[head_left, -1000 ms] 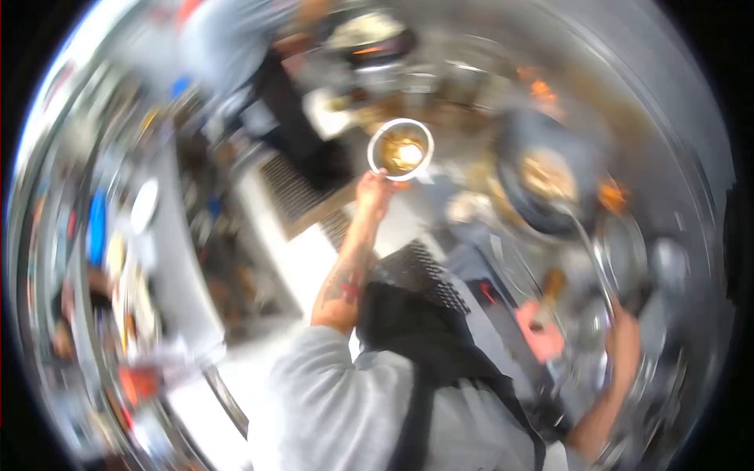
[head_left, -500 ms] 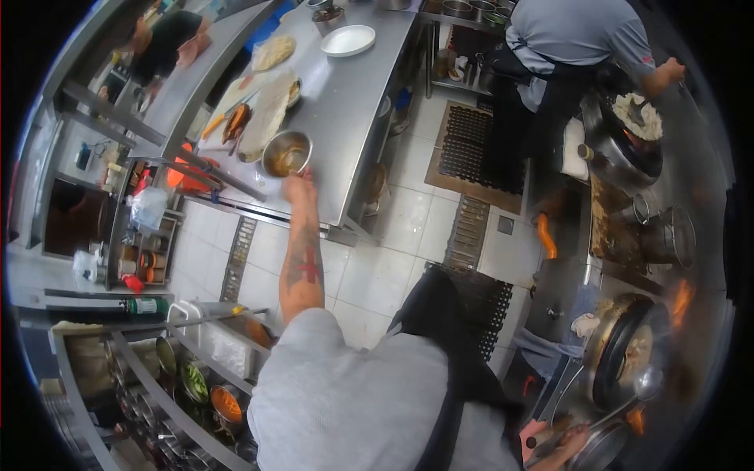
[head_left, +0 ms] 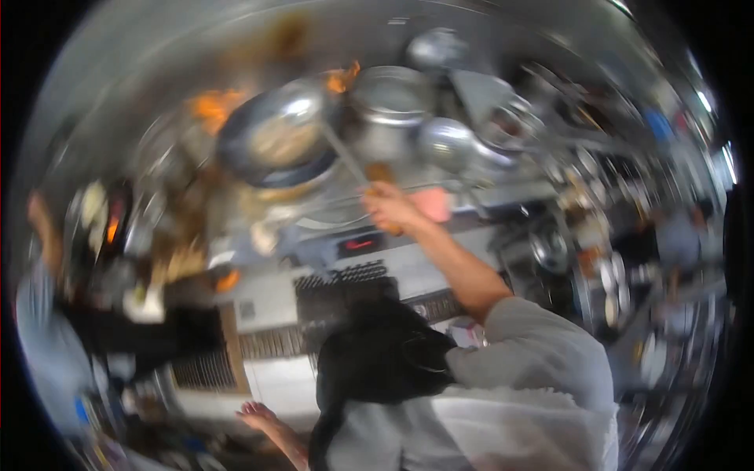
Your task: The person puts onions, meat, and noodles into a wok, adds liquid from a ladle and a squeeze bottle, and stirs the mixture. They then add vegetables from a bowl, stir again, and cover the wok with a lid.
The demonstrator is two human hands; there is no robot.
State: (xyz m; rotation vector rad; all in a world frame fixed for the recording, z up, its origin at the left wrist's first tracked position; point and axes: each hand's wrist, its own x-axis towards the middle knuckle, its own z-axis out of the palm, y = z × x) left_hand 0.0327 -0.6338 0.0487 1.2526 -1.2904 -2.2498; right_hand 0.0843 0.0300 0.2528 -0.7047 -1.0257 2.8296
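Note:
My right hand (head_left: 390,207) is wrapped round the wooden handle of a ladle (head_left: 343,151). The ladle's metal bowl hangs over a black wok (head_left: 236,149) on the stove. Pale food (head_left: 279,143) lies inside the wok, too blurred to name. Low at the left, near my apron, my left hand (head_left: 258,416) hangs over the floor area. Its fingers look loosely apart and nothing shows in them.
Flames (head_left: 214,110) rise behind the wok. A metal pot (head_left: 390,98) stands to its right, with a pink cloth (head_left: 432,204) at the stove's front edge. Another person in a grey shirt (head_left: 49,345) works at the far left beside another pan.
My view has swung from the steel table to the stove. My left hand has let go of the metal bowl and drawn back. My right hand still grips the ladle.

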